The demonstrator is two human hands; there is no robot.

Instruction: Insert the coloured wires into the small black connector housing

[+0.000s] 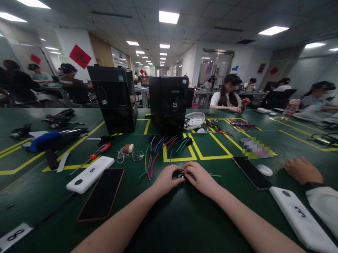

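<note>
My left hand (169, 179) and my right hand (201, 178) meet low over the green table. Their fingers are closed around a small dark part with white bits (180, 174), mostly covered by the fingertips; its kind is unclear. A green and red wire end (216, 175) sticks out past my right hand. Just beyond my hands lie loose blue, red and green wires (151, 160), and more colored wires (175, 140) fan out in front of the black computer tower (169, 102).
A second tower (113, 98) stands to the left. Nearer lie glasses (137, 156), a red screwdriver (99, 150), a white power bank (90, 175) and a phone (101, 194). At right are another phone (251, 172), a mouse (264, 170), a power bank (302, 219) and another person's hand (303, 170).
</note>
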